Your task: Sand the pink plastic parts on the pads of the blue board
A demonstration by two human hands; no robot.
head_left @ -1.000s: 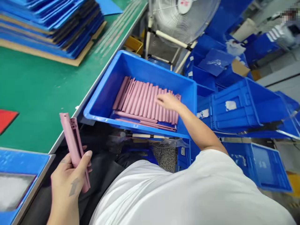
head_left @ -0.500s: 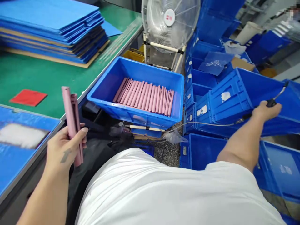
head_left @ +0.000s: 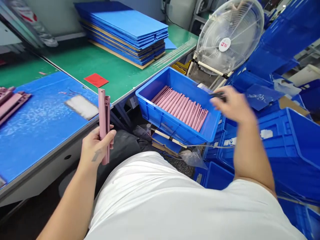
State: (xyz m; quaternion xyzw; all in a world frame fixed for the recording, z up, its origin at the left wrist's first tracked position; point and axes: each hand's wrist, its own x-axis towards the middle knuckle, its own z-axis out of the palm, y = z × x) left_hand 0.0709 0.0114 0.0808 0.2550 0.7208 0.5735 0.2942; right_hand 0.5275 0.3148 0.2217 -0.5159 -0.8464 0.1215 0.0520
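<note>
My left hand [head_left: 97, 145] is closed round long pink plastic parts [head_left: 102, 113], held upright beside the table edge. They look like two pieces side by side, one with an open channel. Blurred by motion, my right hand [head_left: 232, 103] grips an air blow gun [head_left: 220, 96] by its black handle, over the right rim of a blue bin [head_left: 172, 128]. A thin hose [head_left: 197, 145] runs below the bin towards my right arm. Inside the bin lies a row of several pink parts [head_left: 183, 106], set side by side.
A green table [head_left: 67, 60] on the left carries a blue mat [head_left: 47, 113], more pink parts [head_left: 11, 103], a red square [head_left: 96, 80] and stacked blue sheets [head_left: 127, 23]. Behind the bin stands a large fan [head_left: 230, 36]. Stacked blue crates [head_left: 270, 146] fill the right side.
My right hand has swung from the far right, over the crates, leftwards to the bin with the blow gun. The view has turned left; my left hand still holds the pink parts.
</note>
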